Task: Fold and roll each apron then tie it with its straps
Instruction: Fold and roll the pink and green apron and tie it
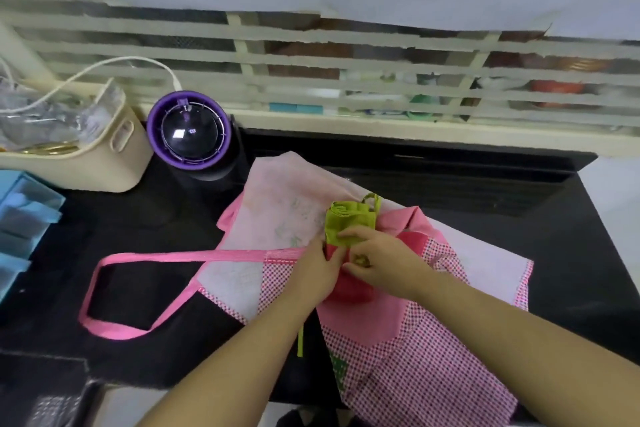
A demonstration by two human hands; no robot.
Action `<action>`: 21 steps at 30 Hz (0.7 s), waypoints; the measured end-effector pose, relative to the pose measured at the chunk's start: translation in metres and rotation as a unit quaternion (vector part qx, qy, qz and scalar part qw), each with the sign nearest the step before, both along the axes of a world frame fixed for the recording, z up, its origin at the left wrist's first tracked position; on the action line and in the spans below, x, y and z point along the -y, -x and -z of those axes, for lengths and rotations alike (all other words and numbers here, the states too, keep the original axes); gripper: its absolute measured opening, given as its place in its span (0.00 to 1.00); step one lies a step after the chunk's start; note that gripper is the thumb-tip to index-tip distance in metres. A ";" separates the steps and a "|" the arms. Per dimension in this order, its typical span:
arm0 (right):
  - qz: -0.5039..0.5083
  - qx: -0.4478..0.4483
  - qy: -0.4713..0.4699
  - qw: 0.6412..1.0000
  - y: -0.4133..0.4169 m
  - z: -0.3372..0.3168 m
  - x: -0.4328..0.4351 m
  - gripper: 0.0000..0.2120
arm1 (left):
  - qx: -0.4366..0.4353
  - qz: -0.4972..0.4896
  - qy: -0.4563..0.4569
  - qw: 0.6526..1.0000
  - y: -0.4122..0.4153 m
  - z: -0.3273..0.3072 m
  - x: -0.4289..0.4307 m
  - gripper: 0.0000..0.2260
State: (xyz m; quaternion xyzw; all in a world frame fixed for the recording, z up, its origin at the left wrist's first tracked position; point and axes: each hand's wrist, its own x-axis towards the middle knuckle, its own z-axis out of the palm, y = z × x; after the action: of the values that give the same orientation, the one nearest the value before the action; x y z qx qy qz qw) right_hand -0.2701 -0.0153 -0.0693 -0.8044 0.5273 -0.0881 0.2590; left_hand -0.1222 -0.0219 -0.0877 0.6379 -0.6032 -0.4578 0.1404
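Basket (104,168) of plastic (41,118) (hands (379,262) on apron (346,218))

2 forearms show, bare up to the frame's edge. The left hand (320,270) and right hand (377,263) are ungloved.

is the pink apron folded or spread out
Spread out: the pink apron lies unrolled on the black counter, its strap loop open at left, under the rolled green apron.
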 end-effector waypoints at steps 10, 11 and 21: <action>-0.007 -0.029 -0.052 0.998 -0.002 0.008 0.005 0.15 | 0.269 0.303 0.059 0.912 -0.052 -0.063 0.048 0.16; -0.007 -0.029 -0.053 0.998 -0.001 0.009 0.005 0.15 | 0.222 0.303 0.067 0.924 -0.049 -0.071 0.051 0.16; 0.041 0.064 -0.111 0.991 0.013 0.010 -0.002 0.11 | -0.237 0.031 -0.122 0.963 -0.002 -0.030 0.024 0.10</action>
State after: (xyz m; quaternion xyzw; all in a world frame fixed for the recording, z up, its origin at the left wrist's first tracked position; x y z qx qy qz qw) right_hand -0.2831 -0.0133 -0.0790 -0.7413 0.5487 -0.0911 0.3757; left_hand -0.1203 -0.0455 -0.0574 0.5041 -0.5121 -0.6701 0.1860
